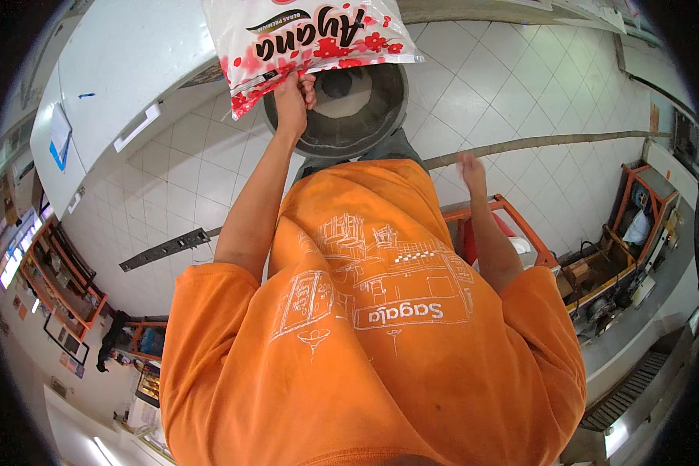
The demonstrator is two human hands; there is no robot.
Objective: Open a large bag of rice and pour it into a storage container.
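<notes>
My left hand [293,102] is closed on the lower edge of a rice bag [311,58]. The bag is white plastic with red flowers and black lettering, and hangs tilted above a dark grey round tub [396,93]. Pale grain-like contents show in the tub's bottom, partly covered by the bag and a dark round shadow. Off to the right, away from the bag and tub, my right hand [471,172] hangs in the air. Its fingers are blurred, and no object shows in it.
White tiles cover the floor [474,85]. A white cabinet or chest with a handle [138,128] stands at the left, with a blue-and-white item [60,140] on it. An orange metal frame [520,225] is close by my right arm. Orange-framed shelving [637,210] stands further right.
</notes>
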